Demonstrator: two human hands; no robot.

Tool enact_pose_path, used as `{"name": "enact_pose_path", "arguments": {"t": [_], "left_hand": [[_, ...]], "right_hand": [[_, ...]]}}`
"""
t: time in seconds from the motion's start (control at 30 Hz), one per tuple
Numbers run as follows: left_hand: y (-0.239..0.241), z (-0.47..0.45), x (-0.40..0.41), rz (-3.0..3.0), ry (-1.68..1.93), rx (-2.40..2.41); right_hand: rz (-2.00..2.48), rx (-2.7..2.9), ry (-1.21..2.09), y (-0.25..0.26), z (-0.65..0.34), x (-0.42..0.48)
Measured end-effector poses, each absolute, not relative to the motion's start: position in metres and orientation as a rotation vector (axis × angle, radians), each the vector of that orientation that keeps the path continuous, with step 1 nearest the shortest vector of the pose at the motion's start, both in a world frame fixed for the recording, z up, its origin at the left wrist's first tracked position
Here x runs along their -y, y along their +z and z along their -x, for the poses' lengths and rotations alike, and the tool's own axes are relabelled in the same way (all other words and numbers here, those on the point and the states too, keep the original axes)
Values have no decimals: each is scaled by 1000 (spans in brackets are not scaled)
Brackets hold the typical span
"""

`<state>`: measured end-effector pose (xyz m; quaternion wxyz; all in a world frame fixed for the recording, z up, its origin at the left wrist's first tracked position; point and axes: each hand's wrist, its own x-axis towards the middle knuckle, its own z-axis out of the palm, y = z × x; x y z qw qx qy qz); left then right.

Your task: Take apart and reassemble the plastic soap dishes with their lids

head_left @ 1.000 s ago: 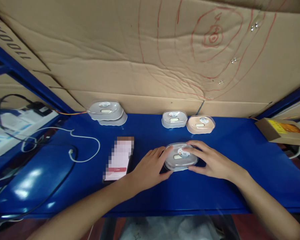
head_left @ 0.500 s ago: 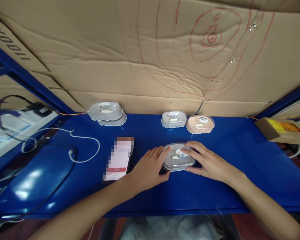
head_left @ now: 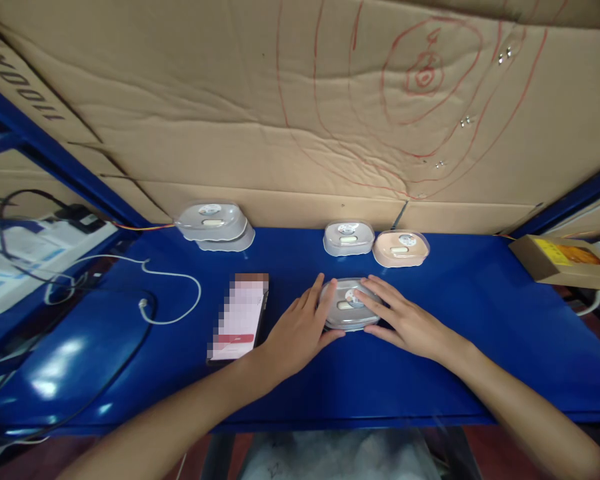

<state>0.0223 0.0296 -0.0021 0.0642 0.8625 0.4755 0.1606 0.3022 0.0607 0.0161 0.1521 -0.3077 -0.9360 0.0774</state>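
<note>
A small grey container with a clear lid (head_left: pixel 343 312) sits on the blue table (head_left: pixel 485 320), near the middle. My left hand (head_left: pixel 295 330) presses against its left side, fingers reaching up along the edge. My right hand (head_left: pixel 405 323) lies over its right side, with fingertips on the lid's label. The container is held between both hands.
A phone (head_left: pixel 240 319) lies just left of my left hand. Behind stand a grey container (head_left: pixel 349 238), a peach one (head_left: pixel 401 248), and two stacked ones (head_left: pixel 213 225) at back left. A white cable (head_left: pixel 173 293) loops at left. A cardboard box (head_left: pixel 560 261) sits far right; a cardboard wall (head_left: pixel 300 120) closes the back.
Both hands have slid the container a little to the left and away from me. My right hand's fingers now reach further over the lid.
</note>
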Motion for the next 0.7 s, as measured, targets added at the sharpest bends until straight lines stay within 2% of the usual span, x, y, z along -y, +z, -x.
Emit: {"name": "enact_pose_path", "arguments": {"t": [0.7], "left_hand": [[0,-25,-27,-2793,408,-1505]], "right_hand": [[896,2708,159,11,-293,-55]]}}
